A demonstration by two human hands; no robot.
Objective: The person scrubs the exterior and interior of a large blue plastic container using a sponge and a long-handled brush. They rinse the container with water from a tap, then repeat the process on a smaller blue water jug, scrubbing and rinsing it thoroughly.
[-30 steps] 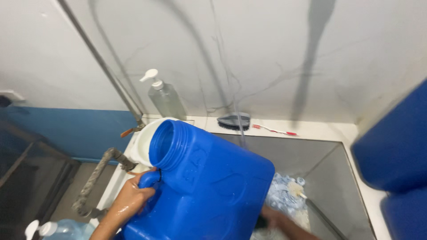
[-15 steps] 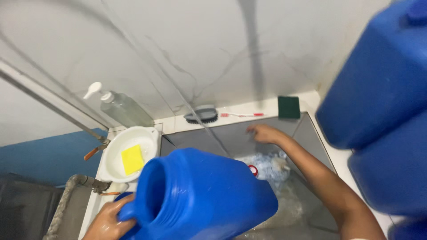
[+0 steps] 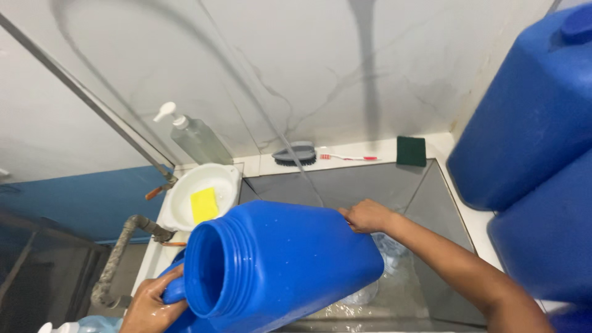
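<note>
A large blue plastic jug [image 3: 290,259] with an open wide mouth lies tilted on its side over a grey sink basin [image 3: 370,185], its mouth facing me. My left hand [image 3: 148,305] is wet and grips the jug's handle at the lower left. My right hand [image 3: 367,216] holds the jug's far upper edge near its base. Crumpled clear plastic and soapy water [image 3: 385,271] lie in the basin under the jug.
A white bowl [image 3: 185,191] with a yellow sponge [image 3: 203,205] sits at the sink's left corner, beside a pump bottle [image 3: 197,139]. A grey brush [image 3: 296,154], a toothbrush [image 3: 348,158] and a green scouring pad [image 3: 411,151] lie on the back ledge. Two stacked blue containers [image 3: 530,123] stand at the right.
My right hand came back from the rear of the basin and took hold of the jug's far edge. The jug tilted a little more towards me.
</note>
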